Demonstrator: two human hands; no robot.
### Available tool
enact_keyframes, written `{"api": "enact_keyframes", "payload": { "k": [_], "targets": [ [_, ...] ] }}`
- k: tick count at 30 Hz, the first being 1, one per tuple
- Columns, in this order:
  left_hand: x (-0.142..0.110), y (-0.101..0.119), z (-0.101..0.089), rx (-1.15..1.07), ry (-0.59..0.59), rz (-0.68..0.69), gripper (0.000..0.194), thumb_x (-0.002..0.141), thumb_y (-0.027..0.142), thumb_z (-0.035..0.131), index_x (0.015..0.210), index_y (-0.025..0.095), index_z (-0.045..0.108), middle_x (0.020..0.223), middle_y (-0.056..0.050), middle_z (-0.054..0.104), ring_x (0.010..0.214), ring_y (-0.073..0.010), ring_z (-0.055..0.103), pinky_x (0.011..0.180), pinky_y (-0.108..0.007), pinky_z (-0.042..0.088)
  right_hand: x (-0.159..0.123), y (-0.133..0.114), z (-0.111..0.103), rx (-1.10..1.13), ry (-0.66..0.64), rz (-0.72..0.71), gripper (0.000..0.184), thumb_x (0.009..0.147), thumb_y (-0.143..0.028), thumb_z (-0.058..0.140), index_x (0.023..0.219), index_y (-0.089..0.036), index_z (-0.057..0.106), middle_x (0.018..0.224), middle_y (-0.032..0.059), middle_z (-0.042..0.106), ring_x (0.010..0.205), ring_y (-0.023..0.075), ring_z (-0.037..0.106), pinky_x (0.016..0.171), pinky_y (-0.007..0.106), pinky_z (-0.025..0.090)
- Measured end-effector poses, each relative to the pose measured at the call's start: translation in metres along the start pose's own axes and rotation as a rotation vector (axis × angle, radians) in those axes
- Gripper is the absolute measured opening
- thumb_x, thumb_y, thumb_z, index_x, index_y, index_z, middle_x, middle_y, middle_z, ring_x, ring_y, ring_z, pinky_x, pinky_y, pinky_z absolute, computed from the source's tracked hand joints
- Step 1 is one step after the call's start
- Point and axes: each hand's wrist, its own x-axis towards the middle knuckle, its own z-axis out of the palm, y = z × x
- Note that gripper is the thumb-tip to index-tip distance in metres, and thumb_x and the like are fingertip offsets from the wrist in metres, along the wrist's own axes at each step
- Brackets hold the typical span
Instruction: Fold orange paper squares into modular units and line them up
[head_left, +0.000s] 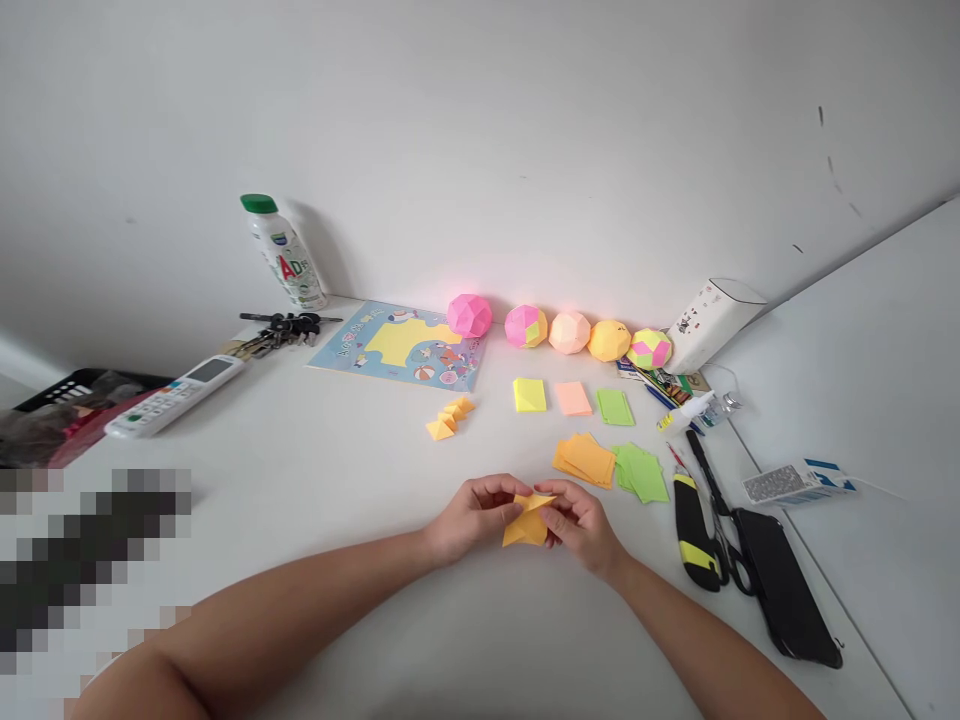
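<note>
Both my hands meet over a white table (337, 470) and pinch a folded orange paper piece (527, 522). My left hand (474, 515) grips its left side with curled fingers. My right hand (581, 522) holds its right side the same way. Just beyond lie a stack of orange paper squares (584, 460) and a stack of green ones (642, 472). Several small folded orange units (451, 416) sit to the far left of the hands.
Several paper balls (570, 332) line the wall beside a white cup (711, 322). Yellow, peach and green pads (574, 397), a picture sheet (401, 345), bottle (285, 252), keys (281, 328), remote (174, 396), glue (686, 413), cutter (695, 535), scissors (720, 530), phone (784, 595).
</note>
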Motion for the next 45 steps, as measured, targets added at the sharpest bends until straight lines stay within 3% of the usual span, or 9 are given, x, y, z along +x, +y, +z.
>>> {"api": "enact_keyframes", "payload": {
  "k": [6, 13, 19, 22, 26, 34, 45],
  "targets": [
    [0.0016, -0.0019, -0.0009, 0.009, 0.01, 0.003, 0.018, 0.075, 0.026, 0.064, 0.089, 0.016, 0.062, 0.086, -0.005, 0.067, 0.083, -0.0189, 0.064, 0.077, -0.035, 0.048, 0.0002, -0.0018, -0.0001, -0.028, 0.037, -0.052, 0.028, 0.079, -0.04, 0.059, 0.098, -0.02, 0.06, 0.064, -0.0022, 0.05, 0.053, 0.0102, 0.047, 0.048, 0.023, 0.043],
    [0.0017, -0.002, -0.0003, 0.028, 0.065, 0.003, 0.018, 0.075, 0.027, 0.065, 0.087, 0.015, 0.062, 0.081, -0.004, 0.068, 0.079, -0.0192, 0.065, 0.076, -0.036, 0.049, 0.0, -0.0016, 0.0001, 0.014, 0.017, -0.037, 0.029, 0.079, -0.037, 0.059, 0.101, -0.019, 0.059, 0.062, -0.0026, 0.053, 0.052, 0.0108, 0.049, 0.05, 0.025, 0.045],
    [0.0001, 0.0014, 0.0009, 0.052, -0.069, 0.011, 0.025, 0.076, 0.03, 0.063, 0.097, 0.017, 0.062, 0.092, -0.007, 0.067, 0.088, -0.0212, 0.063, 0.081, -0.039, 0.049, -0.0001, -0.0004, -0.0002, 0.025, 0.002, -0.037, 0.029, 0.079, -0.037, 0.058, 0.101, -0.018, 0.058, 0.059, -0.0034, 0.053, 0.052, 0.0113, 0.051, 0.052, 0.026, 0.046],
    [0.0007, 0.0004, 0.0011, 0.082, -0.033, 0.016, 0.022, 0.073, 0.03, 0.066, 0.091, 0.017, 0.065, 0.091, -0.006, 0.065, 0.087, -0.0206, 0.063, 0.079, -0.037, 0.049, -0.0004, 0.0004, -0.0007, 0.019, -0.007, -0.032, 0.029, 0.078, -0.038, 0.059, 0.1, -0.018, 0.059, 0.059, -0.0038, 0.051, 0.053, 0.0112, 0.05, 0.051, 0.025, 0.046],
    [0.0021, -0.0024, -0.0006, 0.068, 0.006, 0.04, 0.019, 0.072, 0.027, 0.067, 0.088, 0.017, 0.067, 0.09, -0.005, 0.062, 0.086, -0.0198, 0.062, 0.079, -0.036, 0.049, -0.0007, 0.0009, -0.0009, 0.016, -0.028, -0.022, 0.028, 0.078, -0.038, 0.059, 0.099, -0.019, 0.06, 0.06, -0.0033, 0.052, 0.054, 0.011, 0.049, 0.051, 0.024, 0.045],
    [0.0005, -0.0022, -0.0039, 0.064, -0.07, 0.037, 0.023, 0.074, 0.023, 0.065, 0.097, 0.02, 0.065, 0.099, -0.005, 0.058, 0.089, -0.0191, 0.06, 0.079, -0.036, 0.048, -0.0002, -0.0037, 0.0006, 0.04, -0.017, -0.006, 0.027, 0.078, -0.037, 0.06, 0.097, -0.018, 0.06, 0.066, -0.0013, 0.057, 0.056, 0.0109, 0.053, 0.051, 0.023, 0.047],
    [-0.0002, -0.0031, -0.0034, 0.072, -0.03, 0.021, 0.02, 0.073, 0.024, 0.066, 0.092, 0.019, 0.064, 0.088, -0.004, 0.06, 0.083, -0.0177, 0.061, 0.077, -0.035, 0.048, 0.0006, 0.0002, -0.0005, 0.068, -0.05, 0.003, 0.023, 0.078, -0.032, 0.062, 0.096, -0.018, 0.058, 0.067, -0.0014, 0.063, 0.056, 0.0112, 0.057, 0.054, 0.026, 0.051]
  ]
}}
